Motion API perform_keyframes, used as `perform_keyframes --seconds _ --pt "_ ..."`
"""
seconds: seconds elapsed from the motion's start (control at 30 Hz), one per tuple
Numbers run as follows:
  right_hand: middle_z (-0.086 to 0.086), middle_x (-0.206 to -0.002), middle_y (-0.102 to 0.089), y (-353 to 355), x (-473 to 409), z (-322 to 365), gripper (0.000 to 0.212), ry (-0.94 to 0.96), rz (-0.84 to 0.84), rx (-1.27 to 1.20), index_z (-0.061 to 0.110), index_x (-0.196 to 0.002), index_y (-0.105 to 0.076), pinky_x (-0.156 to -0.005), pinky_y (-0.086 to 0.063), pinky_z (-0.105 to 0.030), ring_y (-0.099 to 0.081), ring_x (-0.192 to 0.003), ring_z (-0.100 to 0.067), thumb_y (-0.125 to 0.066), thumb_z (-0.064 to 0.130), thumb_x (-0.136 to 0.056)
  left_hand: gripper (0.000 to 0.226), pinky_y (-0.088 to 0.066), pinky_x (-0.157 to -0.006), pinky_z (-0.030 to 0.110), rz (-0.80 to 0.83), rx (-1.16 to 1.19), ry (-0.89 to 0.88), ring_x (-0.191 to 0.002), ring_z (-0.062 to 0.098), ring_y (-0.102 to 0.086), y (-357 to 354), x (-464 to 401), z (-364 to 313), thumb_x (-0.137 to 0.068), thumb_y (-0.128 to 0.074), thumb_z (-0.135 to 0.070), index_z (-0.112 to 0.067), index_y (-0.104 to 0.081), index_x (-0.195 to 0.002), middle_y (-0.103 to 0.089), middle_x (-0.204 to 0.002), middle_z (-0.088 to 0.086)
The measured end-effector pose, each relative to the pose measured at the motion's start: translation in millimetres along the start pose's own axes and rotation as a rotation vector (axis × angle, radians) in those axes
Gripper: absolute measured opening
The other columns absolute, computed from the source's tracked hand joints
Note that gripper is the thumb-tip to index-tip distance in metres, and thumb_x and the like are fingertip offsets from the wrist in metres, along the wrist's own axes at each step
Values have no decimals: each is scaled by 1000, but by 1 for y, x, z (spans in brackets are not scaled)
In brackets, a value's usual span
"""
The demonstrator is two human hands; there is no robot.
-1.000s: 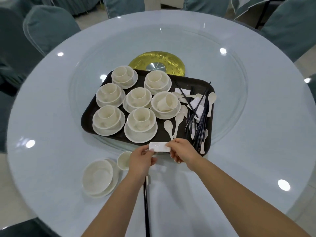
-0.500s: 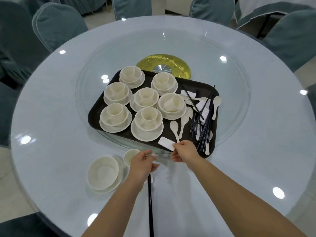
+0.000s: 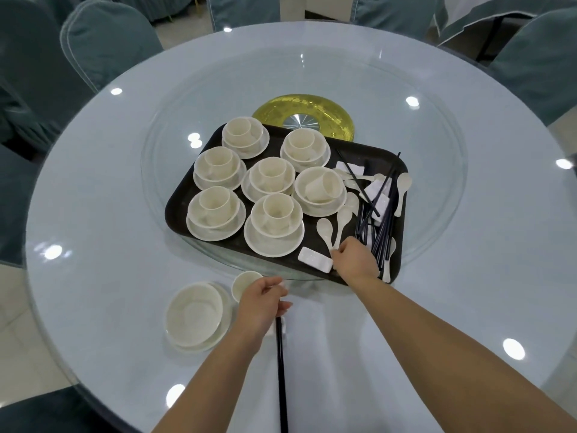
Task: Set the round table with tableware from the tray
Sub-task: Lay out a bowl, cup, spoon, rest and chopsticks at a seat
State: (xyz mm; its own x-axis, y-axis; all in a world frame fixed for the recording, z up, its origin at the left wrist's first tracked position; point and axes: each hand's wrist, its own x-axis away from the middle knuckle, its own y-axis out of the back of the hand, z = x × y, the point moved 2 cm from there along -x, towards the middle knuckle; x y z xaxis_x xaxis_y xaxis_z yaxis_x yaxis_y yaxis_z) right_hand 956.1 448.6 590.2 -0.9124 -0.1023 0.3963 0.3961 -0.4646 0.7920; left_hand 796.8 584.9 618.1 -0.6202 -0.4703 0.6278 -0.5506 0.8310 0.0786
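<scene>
Head view: black tray (image 3: 187, 201) sits on the glass turntable (image 3: 437, 189) of the round table (image 3: 93, 214), partly covering a gold centre disc (image 3: 327, 112). Its left part carries seven stacks, each a cup in a bowl on a saucer; the cup in the stack nearest the cutlery (image 3: 320, 189) lies tipped on its side. The right part of the tray holds a loose pile of dark chopsticks (image 3: 385, 220), white spoons and white rests.

Right hand (image 3: 354, 260) reaches onto the near edge of the tray, knuckles up, fingers curled down at the handle end of a white spoon (image 3: 324, 231); whether it actually grips the handle cannot be told. A white rectangular rest (image 3: 313, 259) lies on the tray just beside that hand, to its left.

Left hand (image 3: 260, 303) is over the table in front of the tray, fingers bent round the top of a pair of dark chopsticks (image 3: 281, 370) that run straight back toward the person. A white rest (image 3: 280, 328) is partly hidden under this hand.

Just left of the left hand stand a small cup (image 3: 242, 284) and a bowl on a saucer (image 3: 193, 314), both on the table. Blue-covered chairs (image 3: 103, 42) ring the far side.
</scene>
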Motion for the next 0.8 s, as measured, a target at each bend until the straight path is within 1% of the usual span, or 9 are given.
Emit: perform_keyframes --seconds 0.2,0.27,0.4,0.47,0.53,0.6,0.67,0.73,0.8 --pt "-13 -108 -63 -11 -14 6 24 -21 67 31 6 -108 -58 -75 -41 -31 -60 -104 -32 -57 25 -95 18 -58 -71 24 -12 -1 7 -73 18 -67 7 4 2 -95 -56 -11 -7 -63 -111 -68 -100 13" --pt "-13 -108 -64 -14 -14 4 22 -31 51 14 5 -107 -59 -74 -40 -31 -60 -103 -33 -56 24 -95 18 -58 -71 24 -19 -1 11 -75 19 -68 10 4 4 -95 -56 -12 -8 -63 -111 -69 -100 13" --pt "-5 -90 -64 -12 -6 0 16 -1 -69 -138 13 -94 -55 -70 -40 -31 -62 -92 -28 -55 28 -97 16 -58 -70 24 -25 29 13 -73 18 -68 15 5 7 -95 -57 -13 -9 -66 -108 -69 -97 13" --pt "-1 -82 -61 -10 4 3 15 35 -76 -240 16 -91 -54 -69 -44 -33 -63 -86 -26 -57 30 -95 16 -59 -73 26 -17 34 12 -73 18 -68 16 5 8 -95 -57 -13 -10 -66 -108 -70 -97 12" --pt "-1 -79 -63 -13 19 9 14 77 7 -353 17 -89 -55 -71 -50 -35 -65 -77 -22 -61 30 -92 16 -58 -76 28 -9 21 11 -76 18 -70 15 6 11 -95 -57 -16 -13 -67 -107 -70 -97 9" --pt "1 -67 -62 -21 41 15 15 125 133 -427 20 -83 -56 -59 -48 -28 -61 -57 -10 -65 29 -90 14 -58 -73 24 -5 5 2 -77 16 -70 13 8 14 -95 -59 -19 -16 -69 -104 -71 -95 6" --pt "4 -55 -58 -35 66 16 18 164 256 -444 21 -77 -54 -46 -41 -23 -52 -41 -4 -67 27 -89 14 -56 -68 18 19 -11 -21 -76 12 -69 14 12 20 -94 -61 -22 -17 -71 -100 -72 -93 4" --pt "4 -50 -58 -51 91 11 19 167 363 -443 21 -78 -53 -40 -38 -21 -50 -38 -4 -67 28 -88 18 -55 -69 18 59 -83 -52 -76 11 -69 19 18 29 -93 -61 -29 -17 -74 -95 -74 -87 3" --pt "3 -50 -59 -65 110 2 21 143 438 -450 20 -80 -52 -38 -38 -21 -51 -39 -6 -66 33 -89 24 -55 -75 26 86 -175 -57 -76 15 -68 28 24 41 -93 -60 -32 -14 -75 -89 -74 -84 5"
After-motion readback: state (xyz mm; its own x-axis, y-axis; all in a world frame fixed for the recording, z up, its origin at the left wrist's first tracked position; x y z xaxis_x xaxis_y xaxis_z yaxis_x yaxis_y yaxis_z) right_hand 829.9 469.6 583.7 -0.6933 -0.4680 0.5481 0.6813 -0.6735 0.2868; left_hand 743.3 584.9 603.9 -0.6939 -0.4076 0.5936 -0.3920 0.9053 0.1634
